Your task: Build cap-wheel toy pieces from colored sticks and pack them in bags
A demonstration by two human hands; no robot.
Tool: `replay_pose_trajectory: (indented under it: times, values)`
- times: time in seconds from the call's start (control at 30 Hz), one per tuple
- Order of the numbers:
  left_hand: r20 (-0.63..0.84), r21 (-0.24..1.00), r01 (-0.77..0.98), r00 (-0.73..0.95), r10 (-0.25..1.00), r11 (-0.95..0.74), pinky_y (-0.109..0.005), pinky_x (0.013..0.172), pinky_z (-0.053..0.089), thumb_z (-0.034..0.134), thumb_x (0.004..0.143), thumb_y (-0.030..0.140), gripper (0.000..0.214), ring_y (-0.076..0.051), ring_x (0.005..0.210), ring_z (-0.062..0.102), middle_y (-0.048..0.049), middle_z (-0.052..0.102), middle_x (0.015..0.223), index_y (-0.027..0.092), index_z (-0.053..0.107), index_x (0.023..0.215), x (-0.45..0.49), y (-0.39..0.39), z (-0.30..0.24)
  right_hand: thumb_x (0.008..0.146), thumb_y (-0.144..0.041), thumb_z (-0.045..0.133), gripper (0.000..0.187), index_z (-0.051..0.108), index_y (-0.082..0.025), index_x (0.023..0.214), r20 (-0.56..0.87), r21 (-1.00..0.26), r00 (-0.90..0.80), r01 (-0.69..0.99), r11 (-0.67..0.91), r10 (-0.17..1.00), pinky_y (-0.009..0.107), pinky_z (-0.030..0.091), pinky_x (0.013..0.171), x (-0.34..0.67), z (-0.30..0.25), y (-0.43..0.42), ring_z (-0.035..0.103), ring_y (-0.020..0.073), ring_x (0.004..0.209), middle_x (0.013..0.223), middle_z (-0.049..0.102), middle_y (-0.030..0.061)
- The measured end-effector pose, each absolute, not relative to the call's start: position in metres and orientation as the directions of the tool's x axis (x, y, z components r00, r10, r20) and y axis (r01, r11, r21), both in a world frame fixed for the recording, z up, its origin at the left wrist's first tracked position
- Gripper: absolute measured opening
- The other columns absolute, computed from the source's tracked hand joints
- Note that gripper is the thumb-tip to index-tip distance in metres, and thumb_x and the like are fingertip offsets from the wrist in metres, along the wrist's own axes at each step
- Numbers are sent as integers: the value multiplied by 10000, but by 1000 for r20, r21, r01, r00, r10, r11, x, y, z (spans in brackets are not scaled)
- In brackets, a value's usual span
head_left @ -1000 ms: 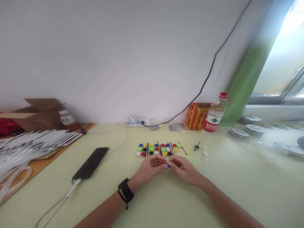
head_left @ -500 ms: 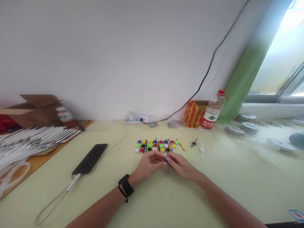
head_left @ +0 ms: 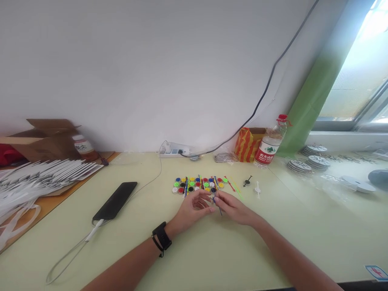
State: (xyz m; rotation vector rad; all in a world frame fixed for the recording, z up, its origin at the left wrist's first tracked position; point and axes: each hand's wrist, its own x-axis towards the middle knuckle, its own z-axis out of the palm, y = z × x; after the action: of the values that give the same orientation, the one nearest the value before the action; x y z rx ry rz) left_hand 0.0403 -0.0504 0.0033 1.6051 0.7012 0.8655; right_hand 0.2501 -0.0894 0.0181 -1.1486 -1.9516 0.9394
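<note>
A thin blue plastic arrow (head_left: 220, 211) is pinched between the thumb and fingers of my right hand (head_left: 233, 208), its shaft slanting down to the right. My left hand (head_left: 192, 210) is close beside it, fingers curled and apart from the thumb, holding nothing I can see. Just beyond both hands lie rows of small round discs (head_left: 192, 184) in several colours, with thin coloured plastic arrows (head_left: 216, 182) between them. To the right, a black arrow on a round base (head_left: 247, 182) and a white one (head_left: 257, 189) lie on the table.
A phone (head_left: 115, 201) with a charging cable lies at left, near a stack of white pieces (head_left: 60, 173) and a cardboard box (head_left: 48, 139). A power strip (head_left: 174, 152) and water bottle (head_left: 269, 143) stand by the wall. Stacked printed discs (head_left: 318, 162) sit at right.
My left fingers and thumb have parted from the blue arrow. In my right hand, the arrow has tilted from nearly upright to slanting, its lower end swinging right.
</note>
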Motion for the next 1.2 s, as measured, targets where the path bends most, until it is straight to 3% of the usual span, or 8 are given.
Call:
replay_pose_trajectory:
  times: [0.13,0.27,0.33,0.47,0.57,0.9,1.07,1.2]
  values:
    - [120,973,100,551,826,-208,-296,752,536,762,843,432,434,-155,815,643,-77,695,1026,196,652,1190,39,-50,1,1051,-466,311,333,394,-249,811,411,-633,-93,687,357,907,314,393,653,280,28,-82,455,186,688,763,485,-3]
    - [111,958,156,575,811,-242,-293,749,520,726,866,429,348,-154,790,624,-70,702,964,181,689,1109,39,-48,-5,1026,-420,346,265,444,-237,862,541,-571,168,792,214,824,372,367,765,339,28,-68,452,239,817,881,485,63]
    - [111,949,174,592,798,-262,-289,735,511,716,870,424,316,-156,783,620,-69,711,956,183,703,1074,39,-48,-7,1007,-389,389,258,513,-220,857,611,-426,227,902,72,759,386,383,806,365,20,-63,475,257,878,952,519,104]
    - [106,936,204,610,785,-285,-280,712,491,696,879,419,266,-158,778,607,-60,714,924,187,722,1008,39,-48,-3,968,-299,485,253,632,-185,797,357,-101,176,984,-149,917,401,387,791,381,-8,-61,478,287,926,1008,555,144]
    - [103,932,215,616,781,-291,-281,706,482,686,881,418,254,-157,765,599,-53,708,888,184,729,969,39,-50,0,945,-266,548,232,687,-163,790,204,15,163,985,-169,965,403,385,801,372,-20,-62,491,304,973,1028,562,158]
    - [105,914,243,631,769,-324,-279,686,463,672,881,409,244,-163,757,589,-51,705,856,181,743,932,39,-53,3,933,-289,583,229,745,-138,874,195,69,258,959,-276,946,393,396,768,369,-17,-53,518,337,1010,1025,595,187]
    - [91,911,258,634,768,-321,-284,694,471,675,876,402,234,-170,770,597,-56,713,870,182,743,916,39,-55,7,895,-330,607,213,687,-182,765,274,-82,309,951,-298,911,376,396,753,368,-13,-55,527,296,911,906,614,123]
    - [100,907,257,637,764,-333,-280,689,474,674,874,409,240,-168,761,596,-54,709,853,181,745,898,38,-56,8,902,-306,578,175,685,-210,804,371,-222,193,968,-115,909,366,414,790,357,-8,-54,533,271,913,895,635,97]
